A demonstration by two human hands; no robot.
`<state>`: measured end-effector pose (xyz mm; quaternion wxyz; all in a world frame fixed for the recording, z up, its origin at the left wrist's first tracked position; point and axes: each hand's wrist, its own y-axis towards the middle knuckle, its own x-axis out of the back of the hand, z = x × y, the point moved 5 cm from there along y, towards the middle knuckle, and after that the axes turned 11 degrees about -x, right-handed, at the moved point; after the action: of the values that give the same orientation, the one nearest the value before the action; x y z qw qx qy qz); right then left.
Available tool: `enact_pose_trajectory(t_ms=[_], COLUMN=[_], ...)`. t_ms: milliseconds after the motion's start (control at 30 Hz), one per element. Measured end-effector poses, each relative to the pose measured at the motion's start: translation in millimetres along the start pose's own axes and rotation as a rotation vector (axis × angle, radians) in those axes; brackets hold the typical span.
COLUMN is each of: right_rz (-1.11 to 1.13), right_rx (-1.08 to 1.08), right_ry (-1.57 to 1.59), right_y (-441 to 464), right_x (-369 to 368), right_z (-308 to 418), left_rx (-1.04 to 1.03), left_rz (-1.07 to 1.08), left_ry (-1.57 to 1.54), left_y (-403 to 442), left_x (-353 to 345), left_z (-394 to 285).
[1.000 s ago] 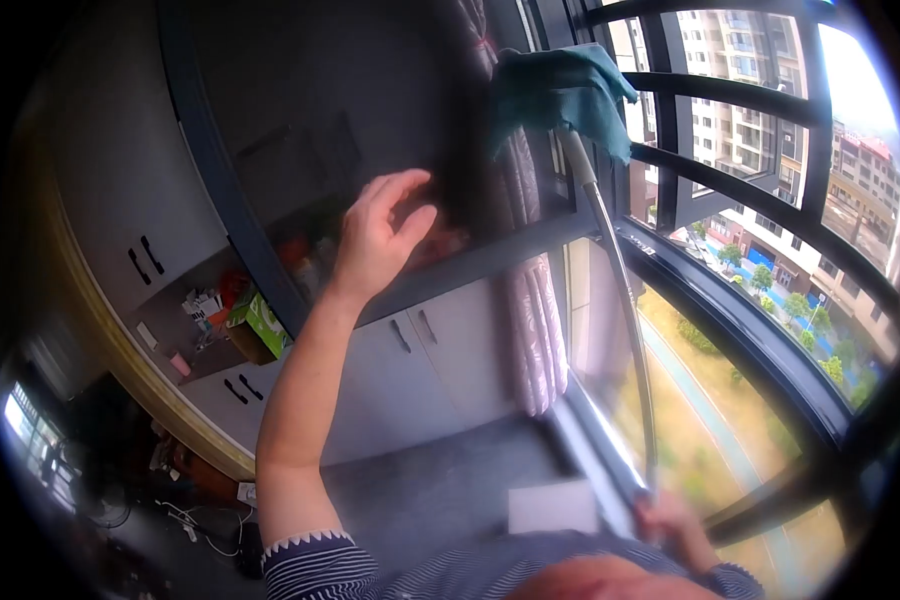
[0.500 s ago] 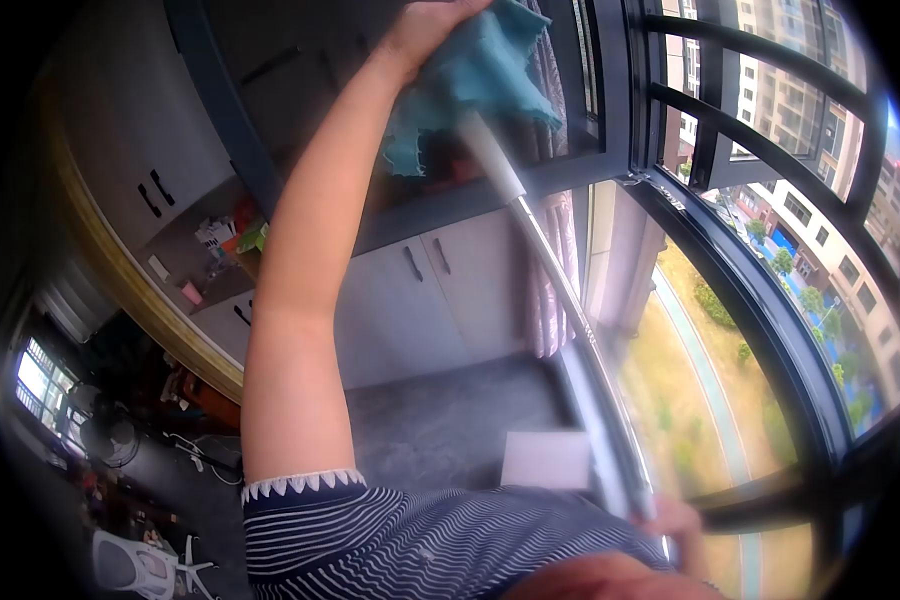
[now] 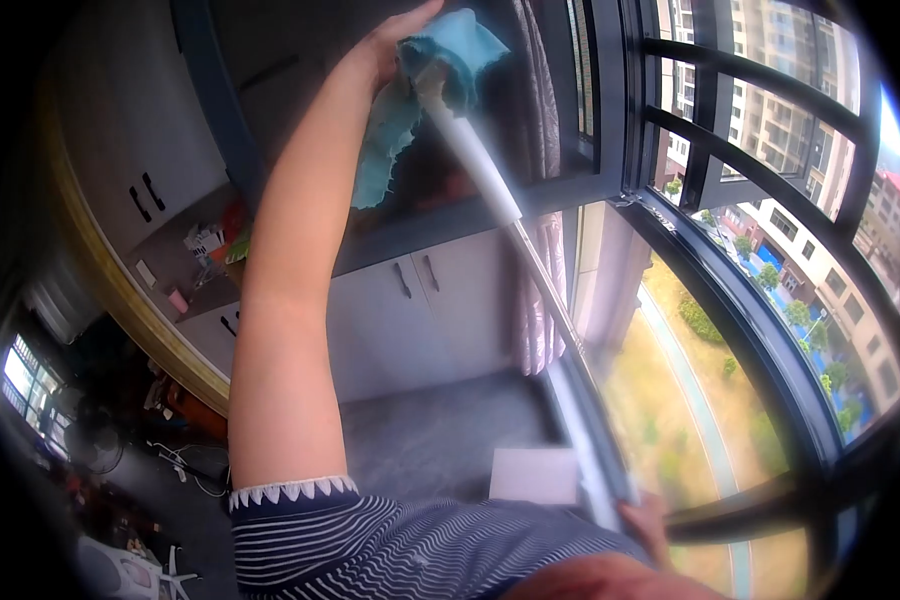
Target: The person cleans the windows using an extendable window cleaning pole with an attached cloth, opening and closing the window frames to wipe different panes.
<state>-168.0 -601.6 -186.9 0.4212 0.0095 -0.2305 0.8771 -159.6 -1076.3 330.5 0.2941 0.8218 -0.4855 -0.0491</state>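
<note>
My left hand [image 3: 390, 42] is raised at the top of the view, gripping a ragged-edged teal cloth [image 3: 465, 42]; some of its fingers are hidden by the cloth. The cloth hangs around the upper end of a long pole [image 3: 550, 285] with a white grip section [image 3: 482, 172] and a thin metal shaft. Part of the cloth droops beside my forearm. Low on the right, my right hand [image 3: 646, 522] is closed around the lower part of the pole, slightly blurred. The pole slants from upper left down to lower right.
Dark-framed windows [image 3: 760, 330] with curved bars stand close on the right, with buildings and grass outside. A lilac curtain [image 3: 542, 320] hangs behind the pole. Pale cabinets [image 3: 370, 315] line the back. A white box-like object [image 3: 533, 475] is near my body. A white chair [image 3: 135, 570] stands lower left.
My left hand has shifted left and slightly down with the cloth and the pole's upper end. The cloth has folded back, showing the pole's tip. My right hand has moved slightly left.
</note>
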Motion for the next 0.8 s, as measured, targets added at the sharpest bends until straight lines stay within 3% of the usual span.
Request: enact_pose_trajectory(t_ms=[67, 100, 233, 333, 433, 533, 633, 733, 800], right_rz=[0.108, 0.127, 0.172, 0.161, 0.188, 0.211, 0.192, 0.166, 0.194], right_rx=[-0.03, -0.035, -0.002, 0.028, 0.045, 0.015, 0.002, 0.021, 0.075], right_ry=[0.139, 0.148, 0.229, 0.25, 0.241, 0.161, 0.03, -0.042, 0.074], right_y=[-8, -6, 7, 12, 14, -2, -11, -9, -2], right_x=[-12, -14, -21, -17, -15, -17, -29, -42, -49], right_z=[20, 19, 14, 7, 12, 46, 81, 102, 102], left_rx=[-0.068, -0.121, -0.233, -0.252, -0.183, -0.197, -0.224, -0.152, -0.172], left_rz=[-0.001, 0.035, 0.157, 0.195, 0.366, 0.332, 0.526, 0.715, 0.549], left_ry=[-0.296, -0.268, 0.352, 0.233, 0.132, 0.047, -0.408, -0.654, -0.565], left_y=[-14, -6, -1, -21, -42, -31, -33, -3, -11], left_x=[-30, -22, 10, 12, 21, 39, 19, 8, -16], left_z=[-33, -35, -44, -65, -69, -65, -52, -36, -49])
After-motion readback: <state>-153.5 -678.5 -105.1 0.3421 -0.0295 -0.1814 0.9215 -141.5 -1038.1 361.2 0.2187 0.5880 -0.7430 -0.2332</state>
